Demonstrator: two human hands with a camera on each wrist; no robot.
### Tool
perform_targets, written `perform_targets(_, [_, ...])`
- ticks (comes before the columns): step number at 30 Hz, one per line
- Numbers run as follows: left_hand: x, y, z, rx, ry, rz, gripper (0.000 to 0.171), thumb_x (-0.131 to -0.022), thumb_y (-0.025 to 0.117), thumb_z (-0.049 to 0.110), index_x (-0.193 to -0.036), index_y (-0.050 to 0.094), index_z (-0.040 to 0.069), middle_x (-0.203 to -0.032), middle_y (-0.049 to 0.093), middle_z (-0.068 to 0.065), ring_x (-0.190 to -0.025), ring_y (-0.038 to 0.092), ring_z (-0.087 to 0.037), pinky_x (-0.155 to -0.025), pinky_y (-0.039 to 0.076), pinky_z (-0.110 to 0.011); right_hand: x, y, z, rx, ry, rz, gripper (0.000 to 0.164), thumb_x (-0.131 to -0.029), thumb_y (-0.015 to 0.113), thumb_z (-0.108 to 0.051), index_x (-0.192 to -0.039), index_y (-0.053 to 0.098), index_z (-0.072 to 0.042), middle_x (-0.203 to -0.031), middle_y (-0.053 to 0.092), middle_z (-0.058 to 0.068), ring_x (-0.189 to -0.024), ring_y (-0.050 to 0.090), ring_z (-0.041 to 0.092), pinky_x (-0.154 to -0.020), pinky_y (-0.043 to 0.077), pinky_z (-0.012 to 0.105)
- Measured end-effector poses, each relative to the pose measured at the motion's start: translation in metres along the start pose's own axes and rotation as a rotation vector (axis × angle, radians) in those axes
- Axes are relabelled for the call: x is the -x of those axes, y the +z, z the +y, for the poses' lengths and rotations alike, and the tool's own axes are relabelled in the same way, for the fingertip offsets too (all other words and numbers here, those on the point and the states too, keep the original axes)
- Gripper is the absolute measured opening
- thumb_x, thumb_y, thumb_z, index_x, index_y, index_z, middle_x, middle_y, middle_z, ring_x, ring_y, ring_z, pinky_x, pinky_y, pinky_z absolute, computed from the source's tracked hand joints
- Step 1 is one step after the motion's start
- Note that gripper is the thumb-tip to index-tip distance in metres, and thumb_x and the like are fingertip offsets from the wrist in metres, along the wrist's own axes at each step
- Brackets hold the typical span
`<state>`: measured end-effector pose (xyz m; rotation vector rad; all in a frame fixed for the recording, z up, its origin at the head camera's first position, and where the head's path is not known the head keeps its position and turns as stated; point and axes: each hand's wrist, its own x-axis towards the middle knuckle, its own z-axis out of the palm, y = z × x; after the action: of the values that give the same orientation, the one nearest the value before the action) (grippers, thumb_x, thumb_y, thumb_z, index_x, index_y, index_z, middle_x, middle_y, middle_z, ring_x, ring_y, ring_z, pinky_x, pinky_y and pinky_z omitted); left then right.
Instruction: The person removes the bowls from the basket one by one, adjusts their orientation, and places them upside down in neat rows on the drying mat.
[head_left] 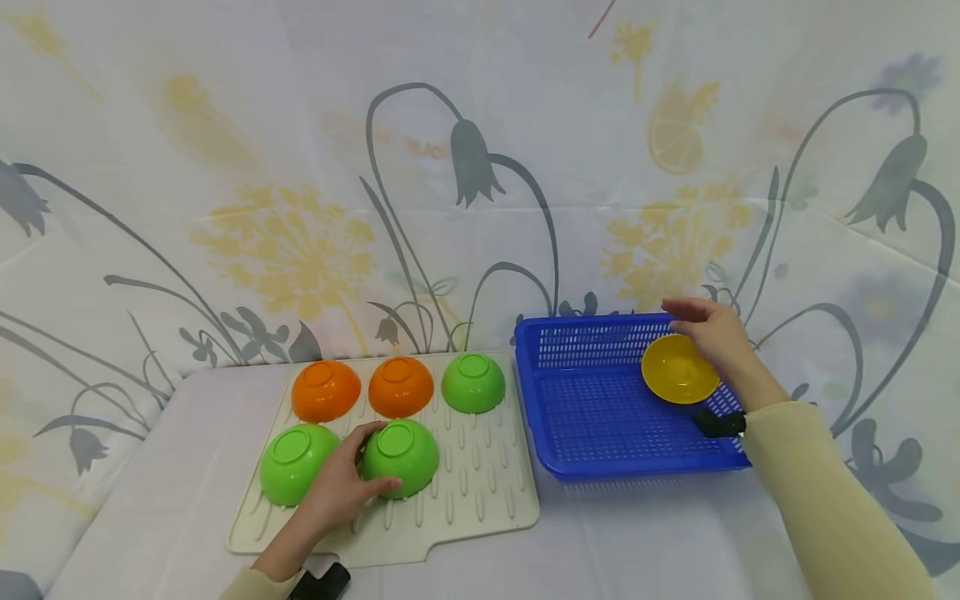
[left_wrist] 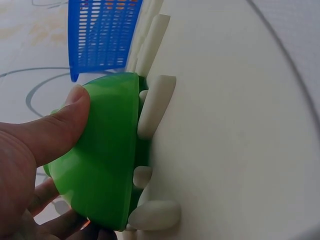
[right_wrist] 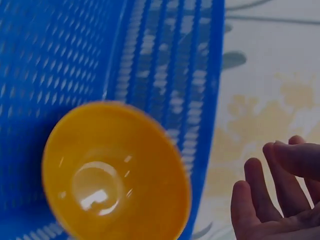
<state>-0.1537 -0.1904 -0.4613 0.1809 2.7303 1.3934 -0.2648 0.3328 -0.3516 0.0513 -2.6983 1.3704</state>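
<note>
My left hand (head_left: 339, 490) grips an upside-down green bowl (head_left: 403, 460), thumb on one side and fingers round the other. The bowl's rim meets the pegs (left_wrist: 157, 107) of a cream drying mat (head_left: 480, 517) in the left wrist view. Over the right end of a blue basket (head_left: 637, 469) is my right hand (head_left: 716, 337), holding nothing. Beneath it a yellow bowl (head_left: 678, 373) leans in the basket with its hollow side showing. In the right wrist view, loosely bent fingers (right_wrist: 257, 192) stand apart from that yellow bowl.
Two orange bowls (head_left: 326, 392) and a green bowl (head_left: 473, 385) lie upside down along the mat's back row. Another green bowl (head_left: 296, 467) sits left of my left hand. Behind everything hangs a flower-printed cloth (head_left: 480, 250).
</note>
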Motion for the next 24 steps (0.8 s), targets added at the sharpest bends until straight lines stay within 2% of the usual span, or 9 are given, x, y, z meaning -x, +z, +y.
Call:
perform_targets(6, [0.0, 0.0, -0.001, -0.001, -0.005, 0.005, 0.087, -0.073, 0.089, 0.025, -0.146, 0.044, 0.009, -0.148, 0.044, -0.022, -0.136, 0.043, -0.041, -0.11, 0.036, -0.054, 0.002, -0.013, 0.023, 0.076, 0.085, -0.024, 0.041, -0.102, 0.047, 0.001, -0.142, 0.047, 0.008, -0.142, 0.045, 0.032, -0.127, 0.045, 0.049, -0.108, 0.034, 0.059])
perform_targets(12, [0.0, 0.0, -0.002, -0.006, 0.007, 0.006, 0.087, -0.074, 0.089, 0.026, -0.146, 0.044, 0.01, -0.148, 0.045, -0.021, -0.135, 0.043, -0.041, -0.109, 0.036, -0.055, 0.004, -0.017, 0.037, 0.122, 0.149, -0.071, 0.042, -0.099, 0.045, 0.006, -0.141, 0.045, 0.011, -0.143, 0.041, 0.037, -0.13, 0.037, 0.054, -0.107, 0.034, 0.062])
perform_targets(20, [0.001, 0.0, -0.002, -0.003, 0.003, 0.001, 0.087, -0.074, 0.089, 0.026, -0.147, 0.043, 0.01, -0.148, 0.045, -0.02, -0.136, 0.041, -0.041, -0.111, 0.034, -0.056, 0.0, -0.011, 0.043, 0.334, 0.093, -0.06, 0.043, -0.09, 0.047, 0.01, -0.132, 0.054, 0.012, -0.131, 0.05, 0.04, -0.118, 0.045, 0.055, -0.098, 0.044, 0.061])
perform_targets(24, [0.001, -0.001, 0.0, -0.005, -0.001, -0.002, 0.087, -0.074, 0.089, 0.026, -0.147, 0.043, 0.01, -0.148, 0.045, -0.02, -0.136, 0.042, -0.041, -0.111, 0.034, -0.056, -0.001, -0.01, 0.045, 0.374, 0.095, -0.047, 0.045, -0.085, 0.046, 0.009, -0.129, 0.057, 0.013, -0.126, 0.053, 0.039, -0.113, 0.048, 0.053, -0.093, 0.049, 0.058])
